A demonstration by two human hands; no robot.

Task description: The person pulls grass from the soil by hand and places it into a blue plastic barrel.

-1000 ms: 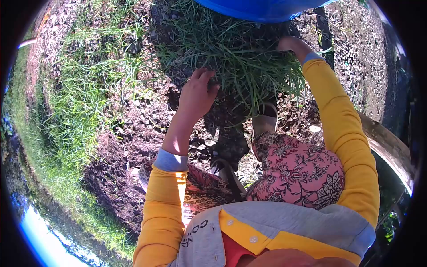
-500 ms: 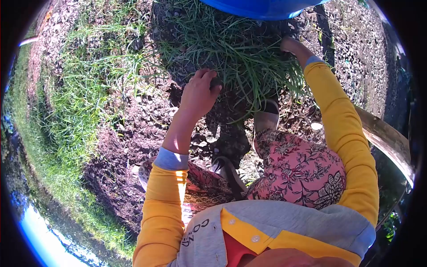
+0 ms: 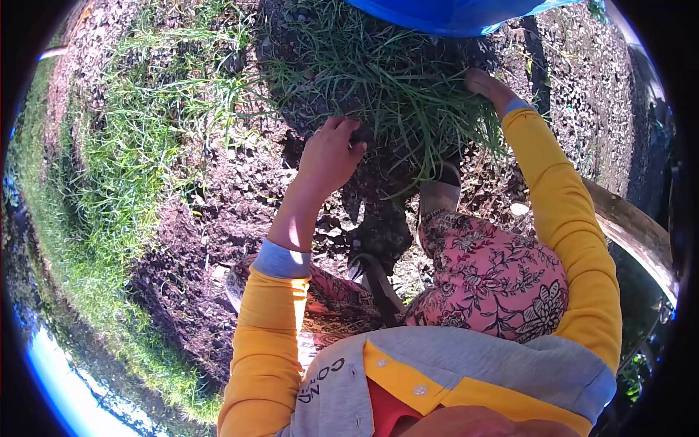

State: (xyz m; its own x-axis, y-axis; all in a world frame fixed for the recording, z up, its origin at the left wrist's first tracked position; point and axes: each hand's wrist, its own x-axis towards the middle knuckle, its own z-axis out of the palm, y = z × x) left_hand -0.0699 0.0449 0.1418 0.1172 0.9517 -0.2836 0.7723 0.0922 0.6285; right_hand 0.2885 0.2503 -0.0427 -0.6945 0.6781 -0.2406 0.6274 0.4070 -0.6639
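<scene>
My left hand (image 3: 331,156) is bent over the soil at the near edge of a patch of long green grass (image 3: 408,95). Its thumb and fingers curl round a small dark lump, too shaded to identify. Farther right, my right hand (image 3: 482,81) is at the grass patch's right side, just below a blue container. Grass blades and shadow hide its fingertips, so its grip cannot be made out.
The blue container (image 3: 466,16) stands at the top edge. More grass (image 3: 131,146) grows at the left beside dark broken soil (image 3: 211,240). A wooden pole (image 3: 633,229) lies at the right. My shoes (image 3: 439,191) are below the grass patch.
The view has shifted slightly, so the blue container and grass sit a little farther right. Both hands stay in nearly the same places, with the left one still curled round the dark lump.
</scene>
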